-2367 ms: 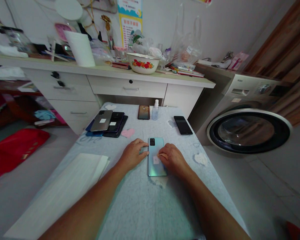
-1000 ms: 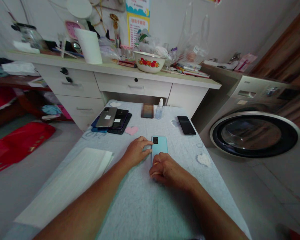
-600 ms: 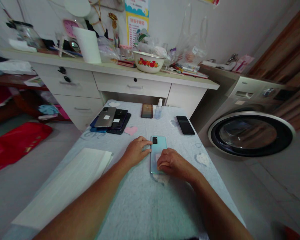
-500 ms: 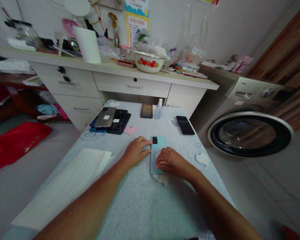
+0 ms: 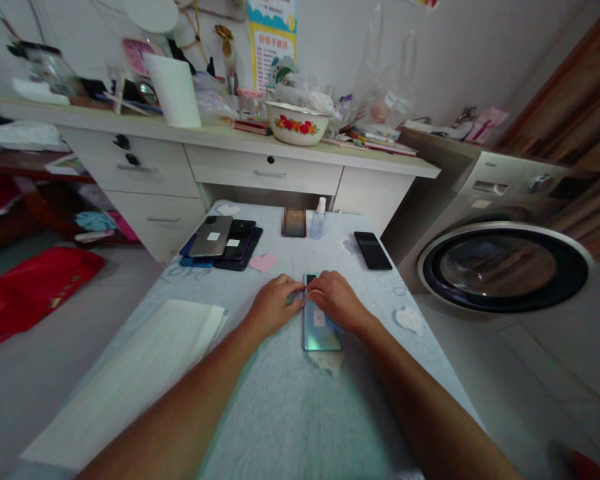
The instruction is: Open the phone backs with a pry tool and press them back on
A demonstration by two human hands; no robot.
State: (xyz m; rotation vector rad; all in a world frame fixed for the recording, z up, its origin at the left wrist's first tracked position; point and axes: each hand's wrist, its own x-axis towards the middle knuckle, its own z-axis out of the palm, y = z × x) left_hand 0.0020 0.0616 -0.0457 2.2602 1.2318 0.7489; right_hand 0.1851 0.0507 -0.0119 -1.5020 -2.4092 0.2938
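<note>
A pale blue-green smartphone (image 5: 323,339) lies back side up on the cloth-covered table, a small pale label on its back. My left hand (image 5: 276,303) steadies its left edge near the top, with thumb and bent fingers pressed against it. Across the upper back, by the camera block (image 5: 311,278), lies my right hand (image 5: 337,300), its fingers curled and closed. A thin pale edge shows under those fingers; what it belongs to is too small to name. Part of the camera block is hidden by the right hand.
Several phones (image 5: 211,237) lie stacked at the back left. Behind the hands stand a spray bottle (image 5: 318,220) and a blurred brown item (image 5: 294,223). A black phone (image 5: 373,251) lies right; folded white sheet (image 5: 130,380) left. A washing machine (image 5: 500,220) stands beyond.
My right hand has moved from the phone's lower half up to its camera end, uncovering the label and lower back. My left hand stays at the left edge.
</note>
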